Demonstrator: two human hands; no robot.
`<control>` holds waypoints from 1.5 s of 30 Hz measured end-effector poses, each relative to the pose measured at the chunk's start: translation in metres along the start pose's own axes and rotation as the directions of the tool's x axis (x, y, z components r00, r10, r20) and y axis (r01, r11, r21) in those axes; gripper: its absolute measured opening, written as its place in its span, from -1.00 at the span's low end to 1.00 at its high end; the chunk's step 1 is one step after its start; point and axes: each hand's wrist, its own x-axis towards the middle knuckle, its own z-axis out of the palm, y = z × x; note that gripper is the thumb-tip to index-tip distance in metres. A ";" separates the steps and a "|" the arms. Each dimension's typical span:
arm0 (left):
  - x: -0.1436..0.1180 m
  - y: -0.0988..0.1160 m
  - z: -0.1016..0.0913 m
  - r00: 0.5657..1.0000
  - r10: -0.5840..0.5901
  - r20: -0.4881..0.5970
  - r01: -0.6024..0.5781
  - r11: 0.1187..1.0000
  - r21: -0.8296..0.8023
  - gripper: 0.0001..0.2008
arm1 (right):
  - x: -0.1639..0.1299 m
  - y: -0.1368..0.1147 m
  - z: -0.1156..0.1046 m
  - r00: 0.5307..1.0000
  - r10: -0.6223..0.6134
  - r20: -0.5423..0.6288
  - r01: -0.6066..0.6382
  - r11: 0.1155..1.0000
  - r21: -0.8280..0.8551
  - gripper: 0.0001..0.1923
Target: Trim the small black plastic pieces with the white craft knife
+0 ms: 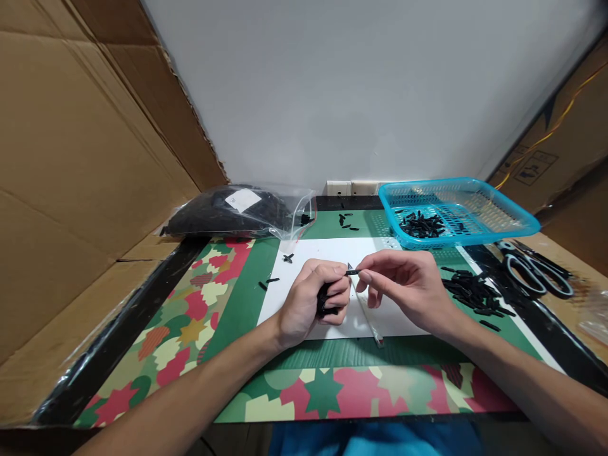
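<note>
Nearest, the left hand (pixel 313 297) grips a clutch of black pieces; its fingertips meet the right hand (pixel 403 282), both pinching one small black piece (pixel 352 272) — long axis level between them; beyond, the blue basket (pixel 517 218).

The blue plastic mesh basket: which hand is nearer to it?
Right. The right hand is just below the blue plastic mesh basket; the left hand lies farther left.

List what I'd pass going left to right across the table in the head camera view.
Cardboard wall → clear bag of black parts → left hand → right hand → pile of black parts → scissors.
</note>
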 end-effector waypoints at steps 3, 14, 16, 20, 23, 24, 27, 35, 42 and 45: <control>0.001 0.000 0.000 1.000 0.001 0.004 -0.001 1.000 -0.006 -0.62 | 0.001 0.000 0.000 1.000 0.004 0.007 -0.004 1.000 0.008 -0.81; 0.001 0.000 -0.001 1.000 -0.010 -0.005 0.010 1.000 -0.005 -0.63 | 0.004 -0.001 -0.001 0.997 0.072 0.029 -0.075 0.992 0.098 -0.77; 0.001 0.000 -0.001 1.000 -0.015 -0.009 0.015 1.000 0.002 -0.63 | 0.005 0.001 -0.002 0.996 0.082 0.041 -0.086 0.990 0.113 -0.77; 0.001 -0.001 -0.001 1.000 -0.015 -0.014 0.016 1.000 0.018 -0.62 | 0.006 0.003 -0.003 0.986 0.143 0.081 -0.157 0.969 0.192 -0.73; 0.001 -0.001 0.000 1.000 -0.017 0.001 0.017 1.000 0.024 -0.60 | 0.007 0.005 -0.004 0.961 0.230 0.155 -0.268 0.912 0.310 -0.73; 0.001 -0.001 0.000 1.000 -0.017 0.007 0.017 1.000 0.022 -0.59 | 0.006 0.005 -0.003 0.948 0.259 0.183 -0.309 0.884 0.352 -0.73; -0.001 0.001 0.002 1.000 -0.012 0.025 0.012 1.000 0.006 -0.57 | 0.004 0.004 0.001 0.917 0.318 0.239 -0.395 0.804 0.444 -0.71; -0.001 -0.001 0.003 0.997 -0.057 0.046 0.058 0.998 -0.026 -0.56 | -0.002 0.002 0.010 0.915 0.327 0.235 -0.403 0.760 0.509 -0.70; -0.001 -0.003 0.002 0.996 -0.049 0.070 0.052 0.997 -0.048 -0.56 | -0.003 0.002 0.010 0.918 0.324 0.227 -0.396 0.754 0.525 -0.72; -0.002 -0.003 0.002 0.995 -0.059 0.082 0.063 0.997 -0.048 -0.55 | -0.003 0.002 0.010 0.920 0.314 0.234 -0.391 0.753 0.530 -0.74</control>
